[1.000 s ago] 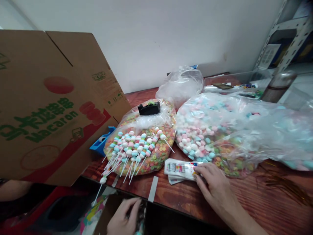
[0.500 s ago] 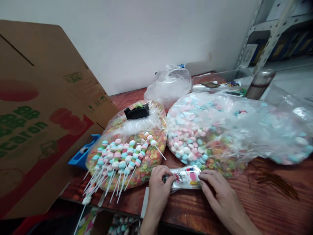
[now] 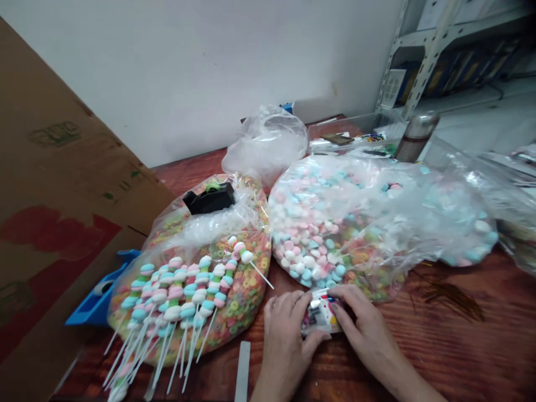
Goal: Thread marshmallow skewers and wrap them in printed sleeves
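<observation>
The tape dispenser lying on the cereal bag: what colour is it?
The tape dispenser is black, shown best in the head view.

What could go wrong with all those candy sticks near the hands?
The candy skewers lie loose on a slippery plastic bag of cereal rings, so they might slide off if bumped. The left hand working the printed packet is close beside them. The black tape dispenser perched on that bag might tip too.
</observation>
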A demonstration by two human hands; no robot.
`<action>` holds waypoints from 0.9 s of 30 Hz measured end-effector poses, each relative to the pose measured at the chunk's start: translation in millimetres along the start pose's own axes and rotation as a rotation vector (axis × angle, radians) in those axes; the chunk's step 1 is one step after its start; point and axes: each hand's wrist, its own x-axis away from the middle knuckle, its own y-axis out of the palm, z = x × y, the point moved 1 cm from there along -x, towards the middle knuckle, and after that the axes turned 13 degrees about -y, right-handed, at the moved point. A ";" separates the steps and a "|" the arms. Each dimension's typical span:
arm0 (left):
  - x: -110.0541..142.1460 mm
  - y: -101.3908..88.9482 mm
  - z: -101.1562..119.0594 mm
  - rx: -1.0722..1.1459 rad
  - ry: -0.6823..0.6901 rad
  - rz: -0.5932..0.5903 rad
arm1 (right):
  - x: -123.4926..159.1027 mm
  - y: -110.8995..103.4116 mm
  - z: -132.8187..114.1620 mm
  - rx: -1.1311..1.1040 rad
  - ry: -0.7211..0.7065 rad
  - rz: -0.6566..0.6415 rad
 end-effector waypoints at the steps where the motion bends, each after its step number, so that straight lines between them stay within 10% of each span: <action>1: -2.2 0.1 -0.7 -0.002 0.010 -0.011 | -0.9 -1.9 -0.2 -0.012 0.021 0.008; 14: -7.7 9.4 -0.6 -0.006 0.070 0.007 | -3.8 2.2 -1.1 0.285 -0.120 0.089; 23: 16.9 6.3 23.3 0.304 -0.050 0.261 | -8.5 -44.8 -7.4 0.407 -0.297 0.300; 27: 30.0 28.4 77.3 1.107 -0.237 -0.335 | -10.6 -67.3 -13.7 0.086 0.049 0.387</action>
